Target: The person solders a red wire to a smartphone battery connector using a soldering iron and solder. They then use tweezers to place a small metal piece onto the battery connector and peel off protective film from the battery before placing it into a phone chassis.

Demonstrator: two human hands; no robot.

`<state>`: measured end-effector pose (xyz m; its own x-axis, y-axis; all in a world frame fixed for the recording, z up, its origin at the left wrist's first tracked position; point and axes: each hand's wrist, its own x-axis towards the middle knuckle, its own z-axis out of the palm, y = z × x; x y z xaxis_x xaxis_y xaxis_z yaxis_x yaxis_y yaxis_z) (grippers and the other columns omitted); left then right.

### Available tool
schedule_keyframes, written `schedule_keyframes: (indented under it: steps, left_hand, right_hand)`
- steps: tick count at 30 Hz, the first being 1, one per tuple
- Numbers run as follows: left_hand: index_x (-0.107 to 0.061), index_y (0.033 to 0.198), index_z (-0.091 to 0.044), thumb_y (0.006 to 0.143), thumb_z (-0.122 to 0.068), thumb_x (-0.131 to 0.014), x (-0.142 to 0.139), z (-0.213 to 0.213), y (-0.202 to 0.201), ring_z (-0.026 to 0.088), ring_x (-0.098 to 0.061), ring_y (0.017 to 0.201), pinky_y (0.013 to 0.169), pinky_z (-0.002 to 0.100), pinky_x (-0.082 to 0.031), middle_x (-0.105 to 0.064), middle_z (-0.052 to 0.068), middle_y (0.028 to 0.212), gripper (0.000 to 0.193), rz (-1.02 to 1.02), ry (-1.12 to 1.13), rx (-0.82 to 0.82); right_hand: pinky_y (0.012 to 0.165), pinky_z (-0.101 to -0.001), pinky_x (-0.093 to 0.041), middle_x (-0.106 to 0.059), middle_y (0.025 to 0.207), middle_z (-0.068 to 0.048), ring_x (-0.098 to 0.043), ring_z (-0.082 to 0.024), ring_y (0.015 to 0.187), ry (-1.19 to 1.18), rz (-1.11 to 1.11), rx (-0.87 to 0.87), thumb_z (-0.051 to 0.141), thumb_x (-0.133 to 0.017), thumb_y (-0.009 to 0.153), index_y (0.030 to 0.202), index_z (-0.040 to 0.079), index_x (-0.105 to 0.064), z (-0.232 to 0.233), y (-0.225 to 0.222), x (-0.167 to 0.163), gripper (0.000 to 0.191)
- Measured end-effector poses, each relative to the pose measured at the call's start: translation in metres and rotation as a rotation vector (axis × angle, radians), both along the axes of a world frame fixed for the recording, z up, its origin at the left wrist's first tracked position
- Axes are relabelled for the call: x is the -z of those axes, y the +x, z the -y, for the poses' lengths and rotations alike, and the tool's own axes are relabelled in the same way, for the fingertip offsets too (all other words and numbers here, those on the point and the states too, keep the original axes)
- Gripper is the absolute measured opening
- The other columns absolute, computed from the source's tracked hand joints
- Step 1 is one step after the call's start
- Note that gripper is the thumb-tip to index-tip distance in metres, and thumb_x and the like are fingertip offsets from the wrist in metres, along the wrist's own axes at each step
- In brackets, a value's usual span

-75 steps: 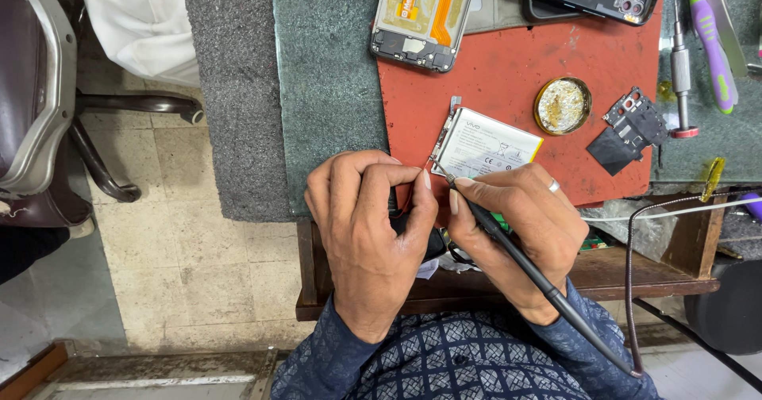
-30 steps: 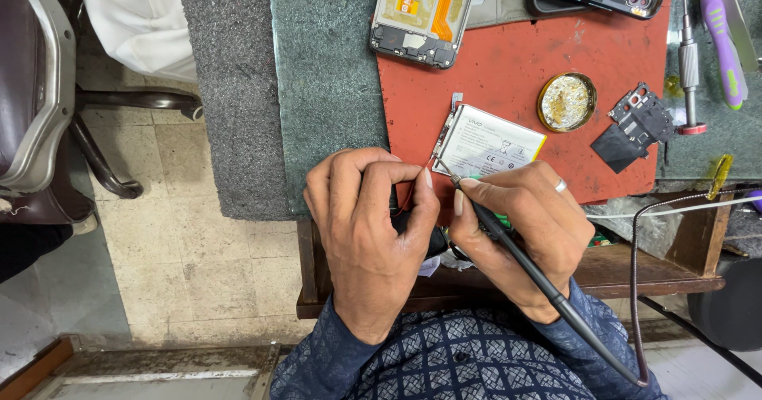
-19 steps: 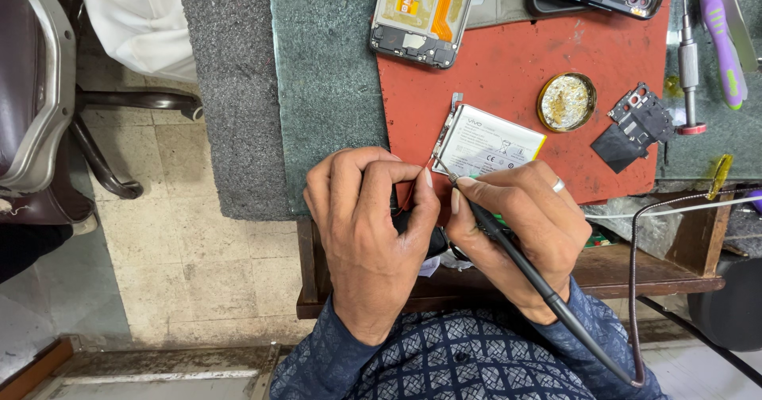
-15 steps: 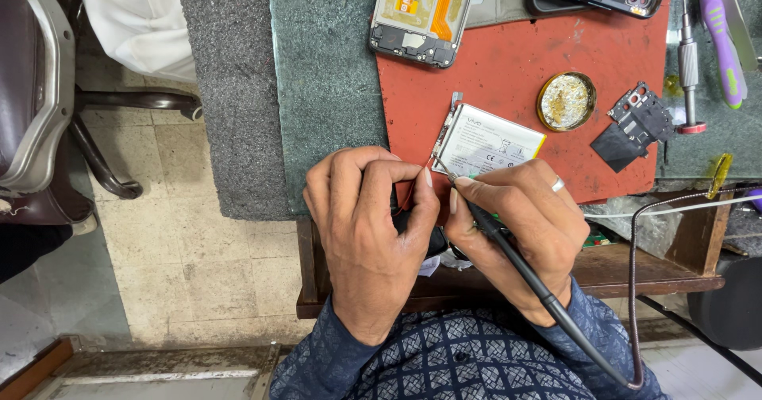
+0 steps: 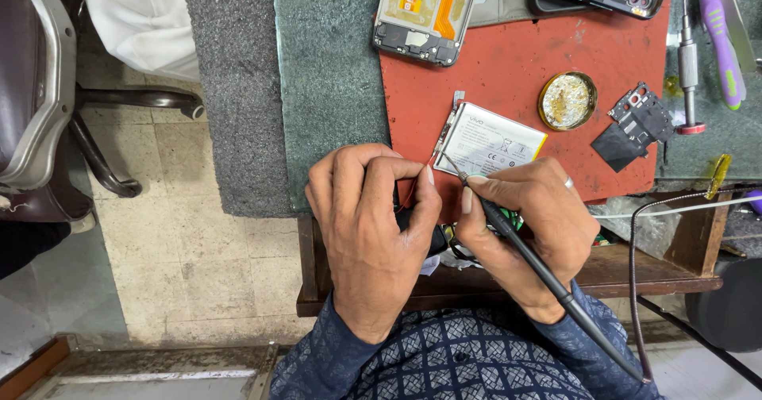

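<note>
Head view, bench repair in hand. My right hand (image 5: pixel 528 225) is closed in a pen grip on the soldering iron (image 5: pixel 540 265), whose thin tip rests at the near left corner of the white phone battery (image 5: pixel 492 140) lying flat on the red mat (image 5: pixel 516 67). My left hand (image 5: pixel 369 233) is curled shut, thumb and forefinger pinched just beside that same corner; what it pinches is hidden by the fingers, though a thin red wire shows beneath them. As to progress, I judge the work mid-way: the opened phone frame (image 5: pixel 421 11) with its orange flex lies stripped at the far edge of the mat, the black cover plates (image 5: pixel 635 122) lie loose to the right, and the battery is out of the phone, so disassembly looks done, while the joint at the battery corner is under the tip and reassembly remains. The round tin of brass tip-cleaning wool (image 5: pixel 567 101) stands just beyond the battery. Against the frame of 2.5 s ago, both hands keep the same grip and place; the tip has barely shifted along the battery corner
</note>
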<state>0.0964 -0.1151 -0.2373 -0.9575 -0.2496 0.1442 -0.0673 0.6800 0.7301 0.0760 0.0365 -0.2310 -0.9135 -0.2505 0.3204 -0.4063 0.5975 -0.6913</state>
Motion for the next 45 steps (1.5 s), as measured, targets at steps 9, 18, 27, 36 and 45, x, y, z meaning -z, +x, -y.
schedule_keyframes:
  steps: [9,18,27,36,45]
  left_hand:
    - [-0.065,0.097,-0.009,0.092,-0.017,-0.080,0.003,0.001,-0.001,0.027,-0.050,0.117,0.103,0.044,-0.042,-0.056,0.004,0.112,0.018,0.001,-0.013,0.008]
    - [-0.065,0.097,-0.009,0.093,-0.018,-0.080,0.004,0.000,0.000,0.027,-0.049,0.118,0.104,0.044,-0.041,-0.055,0.004,0.113,0.018,0.008,-0.012,0.024]
    - [-0.066,0.098,-0.010,0.093,-0.018,-0.079,0.003,0.002,0.000,0.026,-0.049,0.117,0.103,0.044,-0.041,-0.055,0.004,0.113,0.017,0.021,0.000,0.029]
    - [-0.066,0.099,-0.010,0.092,-0.018,-0.080,0.002,0.002,-0.001,0.026,-0.049,0.118,0.103,0.044,-0.042,-0.055,0.004,0.113,0.017,0.020,-0.006,0.029]
    - [-0.066,0.098,-0.010,0.093,-0.018,-0.079,0.001,0.002,0.002,0.026,-0.048,0.117,0.103,0.044,-0.041,-0.055,0.004,0.113,0.017,0.017,-0.012,0.032]
  right_hand:
    - [0.072,-0.0296,-0.054,-0.071,0.092,-0.012,-0.069,-0.023,0.082,0.024,-0.015,-0.024,-0.001,-0.082,0.083,0.099,0.000,-0.068,0.001,-0.002,0.001,0.021]
    - [0.072,-0.0308,-0.054,-0.072,0.092,-0.012,-0.069,-0.024,0.083,0.063,-0.023,-0.028,0.001,-0.085,0.083,0.100,0.000,-0.070,0.004,-0.003,0.000,0.023]
    - [0.071,-0.0313,-0.053,-0.070,0.091,-0.011,-0.067,-0.024,0.083,0.096,-0.019,-0.023,0.001,-0.085,0.082,0.099,0.001,-0.071,0.007,-0.003,-0.005,0.022]
    - [0.072,-0.0331,-0.051,-0.068,0.087,-0.008,-0.065,-0.023,0.081,0.134,-0.029,-0.015,0.002,-0.085,0.082,0.096,0.003,-0.071,0.014,-0.004,-0.010,0.021]
    - [0.072,-0.0349,-0.051,-0.067,0.087,-0.009,-0.065,-0.025,0.079,0.150,-0.017,-0.039,0.003,-0.085,0.084,0.095,0.002,-0.070,0.012,-0.001,-0.014,0.019]
